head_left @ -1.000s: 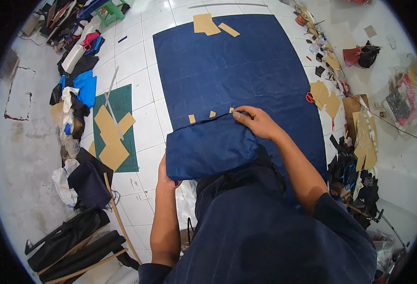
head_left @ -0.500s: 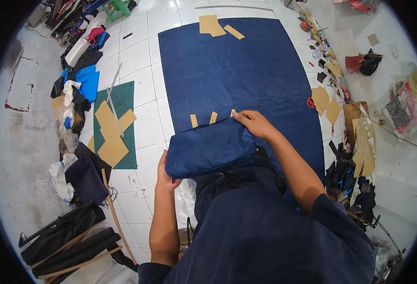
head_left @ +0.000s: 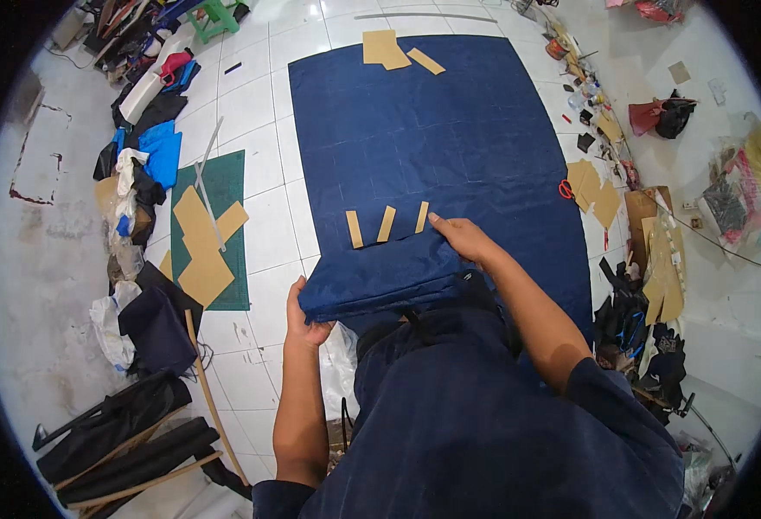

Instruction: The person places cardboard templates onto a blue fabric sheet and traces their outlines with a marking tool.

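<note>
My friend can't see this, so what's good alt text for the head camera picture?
A person's left hand and right hand hold what looks like a navy fabric pouch over a large navy cloth. Three tan strips lie on the cloth beyond it; a green cutting mat lies left.

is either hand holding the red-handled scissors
No, the red-handled scissors lie near the tan card pieces on the right, while the left hand and right hand both hold the folded navy fabric.
</note>
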### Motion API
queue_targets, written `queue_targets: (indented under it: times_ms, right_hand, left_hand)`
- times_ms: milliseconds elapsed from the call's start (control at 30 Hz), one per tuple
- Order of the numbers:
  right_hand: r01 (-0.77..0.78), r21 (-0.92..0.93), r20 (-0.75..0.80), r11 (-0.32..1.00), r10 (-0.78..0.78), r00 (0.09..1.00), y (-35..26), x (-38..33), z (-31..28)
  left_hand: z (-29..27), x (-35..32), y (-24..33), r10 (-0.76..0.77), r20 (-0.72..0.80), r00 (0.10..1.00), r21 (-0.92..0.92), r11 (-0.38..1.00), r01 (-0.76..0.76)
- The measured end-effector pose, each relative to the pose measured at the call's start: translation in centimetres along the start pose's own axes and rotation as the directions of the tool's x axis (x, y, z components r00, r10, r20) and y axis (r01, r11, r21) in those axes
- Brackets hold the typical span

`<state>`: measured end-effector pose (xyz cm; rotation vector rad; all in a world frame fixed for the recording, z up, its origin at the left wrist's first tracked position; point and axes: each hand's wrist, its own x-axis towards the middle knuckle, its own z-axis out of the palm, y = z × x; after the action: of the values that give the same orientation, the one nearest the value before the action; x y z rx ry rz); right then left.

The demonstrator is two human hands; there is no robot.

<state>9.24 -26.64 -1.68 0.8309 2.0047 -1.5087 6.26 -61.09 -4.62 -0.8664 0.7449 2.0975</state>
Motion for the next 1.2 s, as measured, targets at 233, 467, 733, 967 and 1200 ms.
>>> queue_targets:
  times_ms: [233,467,733,967,1200]
  right_hand:
    - [0.006,0.000,0.070,1.000,-0.006,0.998,-0.3,-1.2,0.3]
    - [-0.010,0.010,0.110,1.000,0.008,0.994,0.8,-1.2,0.6]
    - [-0.027,0.061,0.109,0.998,0.020,0.994,3.5,-0.3,-0.2]
    - [-0.157,0.199,0.192,0.967,0.118,0.974,6.1,0.5,-1.2]
    - [-0.180,0.187,0.265,0.966,0.126,0.956,7.6,1.5,-0.6]
  left_hand:
    - [0.0,-0.2,0.1,0.001,-0.065,0.998,0.038,0.999,0.001]
    - [0.7,-0.1,0.0,-0.014,0.035,0.999,0.081,0.997,0.011]
    - [3.2,-0.2,-0.9,0.019,-0.076,0.997,0.350,0.937,0.009]
    - [5.1,-0.6,-1.4,0.056,-0.148,0.987,0.457,0.890,0.018]
    - [3.3,0.3,-1.2,0.060,0.033,0.998,0.391,0.918,-0.068]
